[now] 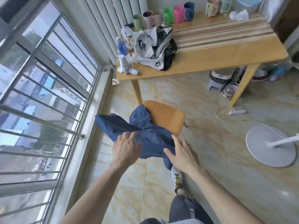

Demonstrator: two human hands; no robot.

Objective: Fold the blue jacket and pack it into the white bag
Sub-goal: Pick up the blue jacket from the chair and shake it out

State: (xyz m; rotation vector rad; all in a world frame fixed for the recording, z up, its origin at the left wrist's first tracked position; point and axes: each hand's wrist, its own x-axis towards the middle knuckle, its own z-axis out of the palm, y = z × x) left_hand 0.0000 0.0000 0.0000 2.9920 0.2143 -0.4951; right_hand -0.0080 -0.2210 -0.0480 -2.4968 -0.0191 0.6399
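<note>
Head view: blue jacket [145,135] draped over near edge of wooden stool [168,117], hood on the seat, one sleeve hanging off toward the window side. Left hand [125,149] flat on jacket, fingers [129,136] spread. Right hand [182,154] on jacket's right part, fingers loosely apart, gripping nothing visible. White bag [148,47] slumped open near left end of table [226,52], well apart from jacket.

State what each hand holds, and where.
Both hands rest on the blue jacket: left hand by a sleeve's base, right hand at the opposite edge. Neither visibly grips it.
</note>
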